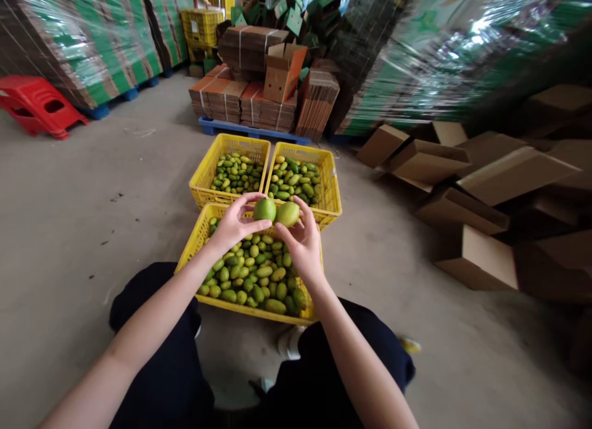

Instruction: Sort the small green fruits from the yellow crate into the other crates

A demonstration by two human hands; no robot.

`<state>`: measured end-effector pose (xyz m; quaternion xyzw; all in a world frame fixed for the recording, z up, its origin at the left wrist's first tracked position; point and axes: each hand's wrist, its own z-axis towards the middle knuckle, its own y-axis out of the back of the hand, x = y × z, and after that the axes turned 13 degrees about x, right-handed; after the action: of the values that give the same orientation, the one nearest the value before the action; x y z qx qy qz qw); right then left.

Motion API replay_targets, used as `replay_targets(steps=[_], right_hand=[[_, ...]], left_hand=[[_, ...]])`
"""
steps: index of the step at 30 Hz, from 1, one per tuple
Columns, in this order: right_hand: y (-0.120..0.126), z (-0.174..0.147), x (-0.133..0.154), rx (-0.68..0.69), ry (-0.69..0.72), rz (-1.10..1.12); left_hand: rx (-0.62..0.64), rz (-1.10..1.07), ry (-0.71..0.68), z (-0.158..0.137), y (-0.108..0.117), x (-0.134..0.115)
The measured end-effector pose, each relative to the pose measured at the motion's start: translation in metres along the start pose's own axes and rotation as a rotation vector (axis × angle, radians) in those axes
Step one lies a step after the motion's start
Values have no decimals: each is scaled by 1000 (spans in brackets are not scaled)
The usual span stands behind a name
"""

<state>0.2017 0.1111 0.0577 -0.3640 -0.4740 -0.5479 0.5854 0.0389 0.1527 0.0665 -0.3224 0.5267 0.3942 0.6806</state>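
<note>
My left hand [235,222] grips a round green fruit [264,211] between thumb and fingers. Right beside it, my right hand [303,238] holds a yellower green fruit [287,214]; the two fruits nearly touch. Both hands are raised over the near yellow crate [250,309], which is filled with small green and yellowish fruits [254,275]. Behind it stand a left yellow crate [197,185] and a right yellow crate [333,195], each with similar fruits inside. My forearms and hands hide part of the near crate's contents.
Flattened cartons [222,99] lie stacked on a blue pallet [254,132] beyond the crates. Open cardboard boxes [485,256] are heaped on the right. A red stool [39,105] stands at the left, near wrapped green stacks [102,40]. My knees flank the near crate.
</note>
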Motion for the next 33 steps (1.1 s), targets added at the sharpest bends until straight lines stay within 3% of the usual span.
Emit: replay_targets(steps=[6, 9, 12, 16, 18, 22, 24, 28, 33], right_hand=[[-15, 2, -7, 110, -298, 677], [-27, 1, -11, 97, -359, 841], [-33, 0, -11, 94, -403, 930], [-26, 2, -2, 114, -383, 1061], [-19, 2, 3, 151, -350, 1096], [-8, 0, 12, 244, -289, 1055], [-6, -1, 15, 251, -271, 1019], [-7, -2, 18, 155, -265, 916], [-6, 3, 10, -58, -238, 764]], left_hand=[[64, 333, -6, -12, -19, 0], [83, 393, 19, -23, -36, 1], [73, 278, 11, -24, -42, 4], [-75, -4, 96, -11, -26, 7], [-63, -16, 180, -6, -13, 7], [312, -52, 333, -5, 4, 2], [381, -64, 304, -8, 4, -1], [284, 15, 185, -10, -5, 5], [53, -7, -30, -5, -15, 20]])
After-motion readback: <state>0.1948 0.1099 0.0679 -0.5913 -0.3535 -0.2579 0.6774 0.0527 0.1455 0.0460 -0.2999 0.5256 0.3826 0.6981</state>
